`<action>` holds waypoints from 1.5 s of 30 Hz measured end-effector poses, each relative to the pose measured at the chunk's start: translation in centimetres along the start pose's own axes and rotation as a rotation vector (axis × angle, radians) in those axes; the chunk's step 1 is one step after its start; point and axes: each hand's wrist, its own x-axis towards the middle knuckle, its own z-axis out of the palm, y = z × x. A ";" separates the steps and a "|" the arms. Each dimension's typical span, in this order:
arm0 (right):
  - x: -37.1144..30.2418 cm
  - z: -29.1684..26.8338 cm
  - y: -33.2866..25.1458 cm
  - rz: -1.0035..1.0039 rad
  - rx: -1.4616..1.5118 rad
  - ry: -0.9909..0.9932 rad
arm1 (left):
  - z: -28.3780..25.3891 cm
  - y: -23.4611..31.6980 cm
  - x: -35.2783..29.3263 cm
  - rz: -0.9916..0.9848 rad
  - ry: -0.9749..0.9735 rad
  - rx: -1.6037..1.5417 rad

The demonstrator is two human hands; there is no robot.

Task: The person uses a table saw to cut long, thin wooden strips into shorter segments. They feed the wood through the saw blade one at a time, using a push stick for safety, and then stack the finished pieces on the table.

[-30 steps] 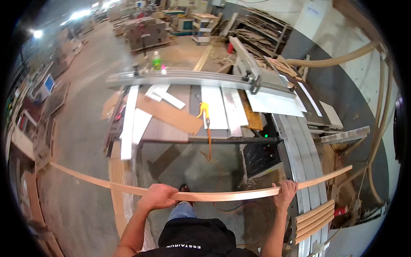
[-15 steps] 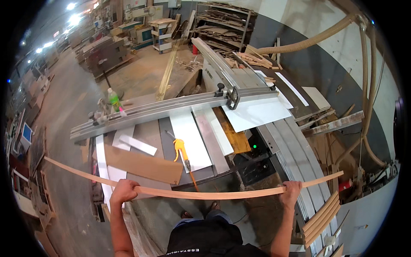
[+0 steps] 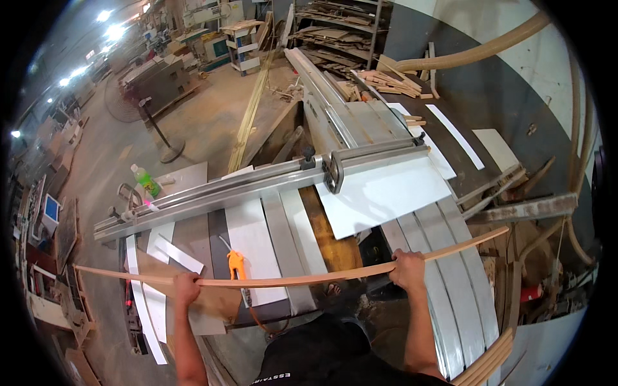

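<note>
A long thin wooden strip (image 3: 296,280) spans the view in front of me, its left end out past the table and its right end over the grooved metal table. My left hand (image 3: 187,288) is closed around it left of centre. Toward its right part, my right hand (image 3: 408,269) grips the same strip. Beneath and beyond it lie a yellow air blow gun (image 3: 237,264) with an orange hose, a white panel (image 3: 254,235) and a brown board (image 3: 212,296). The strip passes just in front of the blow gun.
A metal fence (image 3: 244,194) with a clamp crosses the saw table, and a white sheet (image 3: 380,199) lies beside it. A green bottle (image 3: 147,181) stands behind the fence. Several wooden strips (image 3: 487,360) are stacked at lower right. A pedestal fan (image 3: 154,128) stands far left.
Both hands have carried the strip forward over the table, its right side now tilted farther away. My view has shifted, and my body stands closer to the table.
</note>
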 end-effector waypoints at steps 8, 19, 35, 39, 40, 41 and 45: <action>10.7 4.0 2.2 -0.086 0.142 -0.546 | 11.9 24.6 0.3 0.196 0.093 0.021; 20.8 8.1 16.0 -0.162 0.049 -0.199 | 11.0 23.4 11.0 -0.012 -0.014 0.180; 25.1 15.2 23.1 -0.001 0.172 0.057 | 19.6 47.6 18.0 0.075 0.243 -0.653; 24.8 15.1 23.2 -0.030 0.214 0.112 | 17.6 47.4 19.9 -0.036 0.253 -0.802; 24.9 15.1 23.3 -0.053 0.227 0.156 | 16.2 47.3 21.0 -0.051 0.230 -0.867; 24.8 15.1 23.6 -0.046 0.221 0.161 | 14.1 48.5 22.0 -0.103 0.232 -0.962; 24.4 15.7 23.4 -0.027 0.241 0.135 | 9.2 50.4 26.9 -0.042 0.291 -1.345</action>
